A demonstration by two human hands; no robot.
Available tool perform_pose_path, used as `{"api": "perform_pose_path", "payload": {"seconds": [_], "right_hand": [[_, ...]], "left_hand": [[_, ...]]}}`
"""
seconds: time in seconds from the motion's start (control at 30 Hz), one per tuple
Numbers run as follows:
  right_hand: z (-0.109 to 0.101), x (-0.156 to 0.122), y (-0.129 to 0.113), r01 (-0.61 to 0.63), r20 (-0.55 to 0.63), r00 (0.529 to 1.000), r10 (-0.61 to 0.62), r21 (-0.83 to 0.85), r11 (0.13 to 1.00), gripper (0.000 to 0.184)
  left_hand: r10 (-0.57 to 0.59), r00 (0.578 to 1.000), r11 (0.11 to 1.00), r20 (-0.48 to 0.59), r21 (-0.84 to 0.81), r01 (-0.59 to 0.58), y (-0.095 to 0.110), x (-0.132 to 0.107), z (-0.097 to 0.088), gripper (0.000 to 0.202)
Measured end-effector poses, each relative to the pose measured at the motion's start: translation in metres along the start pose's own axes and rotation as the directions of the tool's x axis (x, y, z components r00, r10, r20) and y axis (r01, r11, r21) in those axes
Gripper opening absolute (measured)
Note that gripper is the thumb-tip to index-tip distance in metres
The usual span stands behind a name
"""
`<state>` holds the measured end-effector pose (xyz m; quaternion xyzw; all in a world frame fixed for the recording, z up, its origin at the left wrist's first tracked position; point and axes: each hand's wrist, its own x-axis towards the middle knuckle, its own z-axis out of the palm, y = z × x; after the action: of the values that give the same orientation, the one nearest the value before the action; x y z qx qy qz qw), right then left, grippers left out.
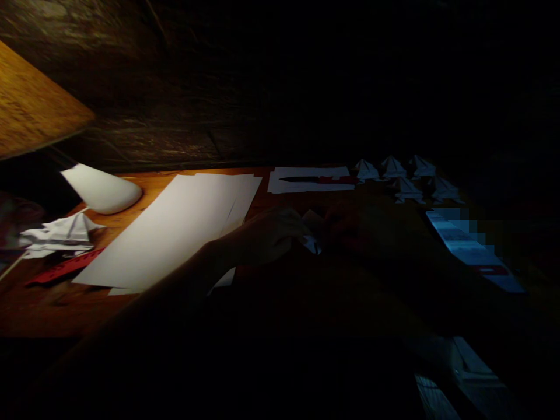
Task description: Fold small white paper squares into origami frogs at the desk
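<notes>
The scene is very dark. My left hand (266, 236) rests on the wooden table (39, 303), fingers curled and pressed on a small folded white paper piece (312, 233). My right hand (354, 230) is in deep shadow just right of the paper, touching it from the other side; its fingers look closed on the paper but are hard to make out. A stack of plain white sheets (175, 227) lies directly left of my left hand.
Several folded paper figures (405, 178) sit at the back right. A white sheet with a knife (310, 179) lies behind my hands. A white lamp head (102, 189), crumpled paper (61, 233) and a red strip (65, 268) are left; printed sheets (472, 251) right.
</notes>
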<state>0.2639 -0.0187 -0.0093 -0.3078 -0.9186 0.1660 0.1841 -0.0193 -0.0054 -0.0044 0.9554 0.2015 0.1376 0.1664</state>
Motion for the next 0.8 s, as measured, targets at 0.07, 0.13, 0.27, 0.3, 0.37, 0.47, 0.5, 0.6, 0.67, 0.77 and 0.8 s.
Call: {"api": "perform_pose_path", "payload": {"seconds": [0.07, 0.13, 0.27, 0.3, 0.37, 0.47, 0.5, 0.6, 0.67, 0.77, 0.8], "right_hand": [[-0.001, 0.0, -0.001, 0.003, 0.023, 1.0, -0.003, 0.0, 1.0, 0.025], [-0.003, 0.0, -0.003, -0.006, 0.035, 0.999, 0.005, 0.013, 1.0, 0.024], [-0.007, 0.0, -0.004, 0.004, 0.031, 1.0, -0.005, 0.045, 0.999, 0.027], [-0.008, -0.001, -0.004, 0.014, 0.03, 0.999, -0.016, 0.05, 0.999, 0.028], [-0.009, -0.002, -0.004, 0.025, 0.035, 0.999, -0.027, 0.049, 0.998, 0.032], [-0.011, -0.003, -0.006, 0.022, 0.018, 1.0, -0.022, 0.029, 0.999, 0.034], [-0.012, -0.002, -0.006, 0.031, 0.013, 0.999, -0.031, 0.025, 0.999, 0.034], [-0.013, -0.002, -0.009, 0.05, 0.005, 0.999, -0.05, 0.021, 0.999, 0.033], [-0.014, -0.002, -0.011, 0.048, 0.003, 0.999, -0.048, 0.02, 0.999, 0.034], [-0.016, -0.002, -0.013, 0.029, 0.003, 1.0, -0.029, -0.003, 1.0, 0.036], [-0.016, -0.002, -0.013, 0.023, 0.005, 1.0, -0.023, -0.006, 1.0, 0.036]], "left_hand": [[-0.006, 1.0, 1.0, 0.006, 0.004, 0.006, -0.001, -0.001, 0.0, 0.043], [-0.007, 1.0, 1.0, 0.002, -0.003, 0.007, -0.004, -0.002, 0.001, 0.043], [-0.014, 1.0, 1.0, -0.013, -0.012, 0.014, -0.007, -0.003, 0.0, 0.047], [-0.011, 1.0, 1.0, -0.007, -0.013, 0.011, -0.007, -0.003, -0.001, 0.049], [-0.006, 1.0, 1.0, 0.013, -0.026, 0.007, -0.006, -0.003, -0.002, 0.051], [-0.034, 0.999, 0.997, 0.042, -0.062, 0.037, -0.002, -0.002, -0.006, 0.053], [-0.038, 0.998, 0.997, 0.045, -0.07, 0.041, -0.001, -0.002, -0.006, 0.053], [-0.044, 0.998, 0.996, 0.04, -0.082, 0.047, 0.0, -0.001, -0.008, 0.054], [-0.048, 0.998, 0.995, 0.044, -0.08, 0.051, 0.0, -0.002, -0.008, 0.055], [-0.061, 0.997, 0.995, 0.044, -0.079, 0.064, -0.002, -0.004, -0.007, 0.055], [-0.066, 0.997, 0.994, 0.047, -0.081, 0.069, -0.003, -0.004, -0.007, 0.053]]}}
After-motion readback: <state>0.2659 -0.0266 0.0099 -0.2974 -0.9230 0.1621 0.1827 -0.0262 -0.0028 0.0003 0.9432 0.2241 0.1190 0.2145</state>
